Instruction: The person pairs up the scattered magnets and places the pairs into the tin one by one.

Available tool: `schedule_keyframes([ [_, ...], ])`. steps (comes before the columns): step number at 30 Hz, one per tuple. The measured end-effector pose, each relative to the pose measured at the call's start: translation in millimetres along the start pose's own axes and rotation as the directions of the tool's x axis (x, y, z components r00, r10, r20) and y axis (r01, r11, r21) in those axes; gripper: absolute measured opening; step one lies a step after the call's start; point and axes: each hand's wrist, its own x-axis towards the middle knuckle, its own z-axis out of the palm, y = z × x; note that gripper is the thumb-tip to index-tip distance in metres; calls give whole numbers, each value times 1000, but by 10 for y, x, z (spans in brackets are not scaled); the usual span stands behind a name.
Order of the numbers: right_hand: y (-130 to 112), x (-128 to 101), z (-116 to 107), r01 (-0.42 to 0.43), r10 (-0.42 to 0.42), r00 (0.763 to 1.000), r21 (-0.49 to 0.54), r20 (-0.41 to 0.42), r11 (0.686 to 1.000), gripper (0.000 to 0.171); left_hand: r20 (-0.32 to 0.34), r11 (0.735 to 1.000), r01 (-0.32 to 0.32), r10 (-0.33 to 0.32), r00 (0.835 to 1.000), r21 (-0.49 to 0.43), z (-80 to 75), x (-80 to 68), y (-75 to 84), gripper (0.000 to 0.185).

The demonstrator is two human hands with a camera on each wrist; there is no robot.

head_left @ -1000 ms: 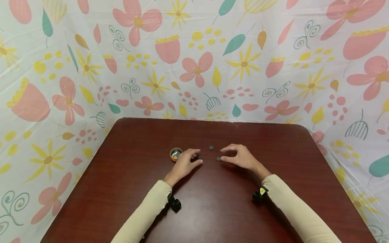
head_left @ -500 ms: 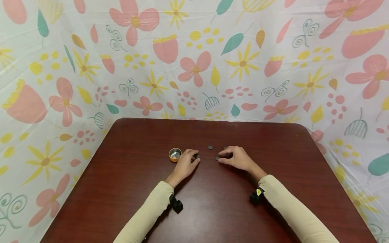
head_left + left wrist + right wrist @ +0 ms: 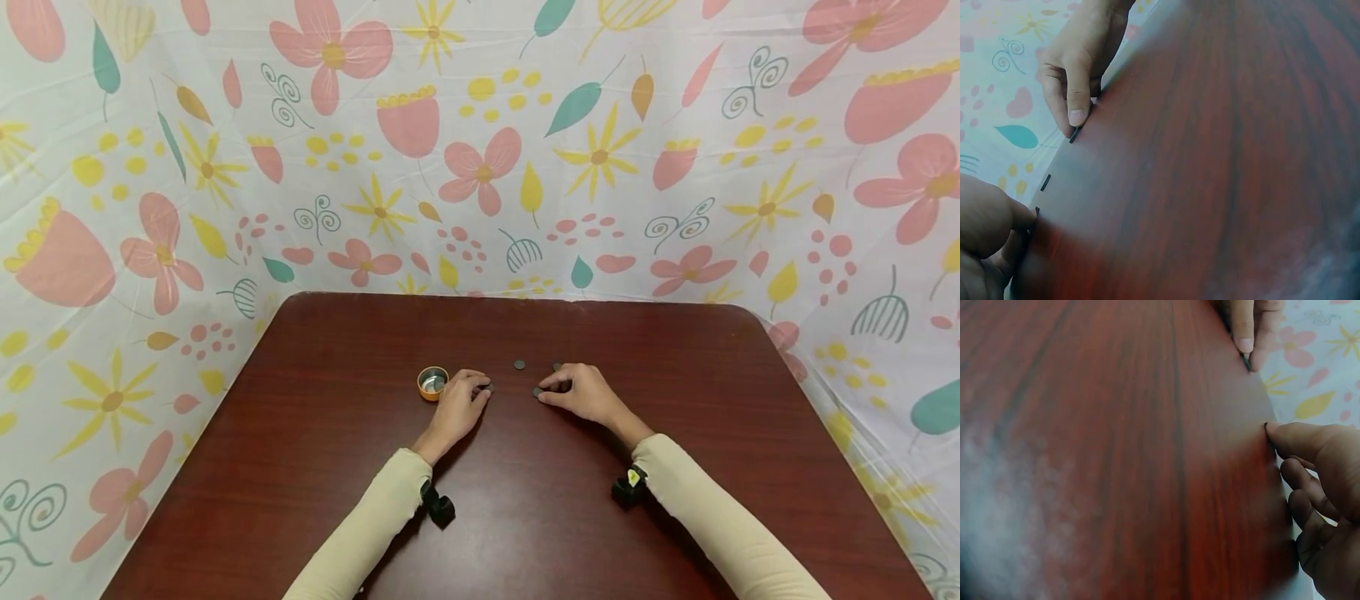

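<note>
- Small, flat, dark round discs are seen on a dark red wood-grain table [image 3: 315, 467]; in the wrist views they appear as thin black slivers seen edge-on.
- Four discs are counted in the head view: one at the left fingertips [image 3: 489, 387], one at the right thumb tip [image 3: 537, 392], one lying free between and beyond the hands [image 3: 519, 365], and one partly hidden behind the right fingers [image 3: 557, 366].
- One small orange-rimmed tin [image 3: 432, 382] with a shiny inside is counted, standing open just left of the left hand.
- The left hand [image 3: 459, 406] is laid on the table with fingers curled narrow, thumb and fingertip closed on its disc; whether the disc is lifted cannot be told.
- The right hand [image 3: 587, 393] is set opposite, fingers bent and drawn close; its thumb tip is touching the edge of its disc [image 3: 1267, 428], which lies flat on the table.
- In the left wrist view, the right hand's disc [image 3: 1074, 135] and the free disc [image 3: 1045, 182] are seen in a row ahead of the left fingers [image 3: 988, 225].
- The hands are held near each other at the table's middle, with a narrow gap between them.
- Wide bare tabletop is shown on all sides up to the rounded edges.
- A flowered cloth [image 3: 480, 150] is hung close behind and beside the table.
</note>
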Motion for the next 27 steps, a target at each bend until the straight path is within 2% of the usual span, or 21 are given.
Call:
schedule_keyframes([
  [10,6,21,0,-33,33,999,6,7,999,15,1,1000,17,-17,1000,-25,20,13,-26,20],
  [16,-5,29,-3,-51,51,999,16,19,999,15,9,999,0,0,1000,-35,26,18,-23,18],
  [27,-21,50,7,-60,59,997,23,56,998,18,108,1000,-16,18,994,-25,68,64,49,22],
])
